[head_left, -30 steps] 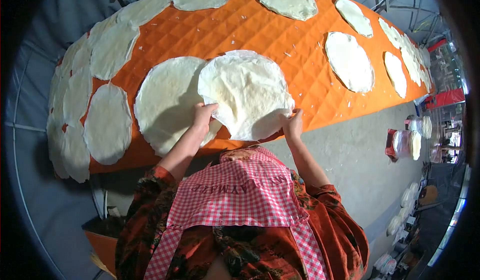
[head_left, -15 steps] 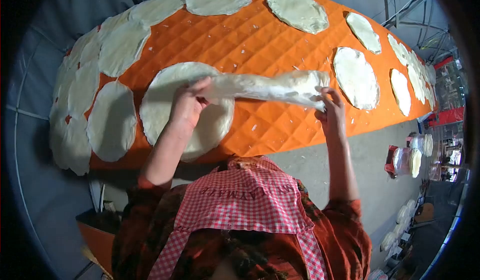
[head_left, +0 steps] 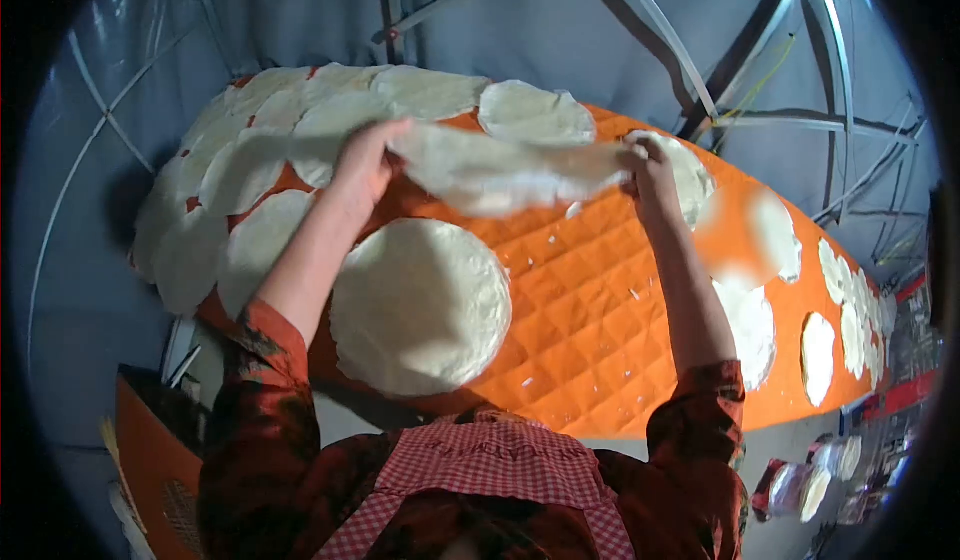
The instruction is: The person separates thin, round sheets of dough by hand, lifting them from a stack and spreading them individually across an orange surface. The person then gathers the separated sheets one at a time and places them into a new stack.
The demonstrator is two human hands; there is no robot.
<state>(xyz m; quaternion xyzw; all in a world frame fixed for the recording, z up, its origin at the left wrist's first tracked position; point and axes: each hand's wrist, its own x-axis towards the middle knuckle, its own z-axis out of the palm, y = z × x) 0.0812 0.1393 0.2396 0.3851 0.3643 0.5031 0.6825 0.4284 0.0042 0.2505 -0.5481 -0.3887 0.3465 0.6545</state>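
Observation:
Stretched between my hands is a thin, pale flatbread sheet (head_left: 500,172), smeared by motion, sagging in the middle over the far part of the orange quilted cover. My left hand (head_left: 366,162) pinches its left end, and my right hand (head_left: 652,170) grips the right end. Below my left forearm lies a large round flatbread (head_left: 420,305), flat on the cover, partly in my shadow. Just behind the held sheet another flatbread (head_left: 535,112) rests near the far edge.
Overlapping flatbreads (head_left: 190,260) cover the left end of the orange cloth (head_left: 560,330). More lie along the right, including one flatbread (head_left: 748,335) near the front edge. Grey sheeting (head_left: 500,20) with metal poles rises behind. Stacks in bags (head_left: 790,490) stand at lower right.
Both hands have moved away from my body, carrying the sheet toward the table's far side. The sheet hangs wider than the narrow folded strip before. My view has tilted up.

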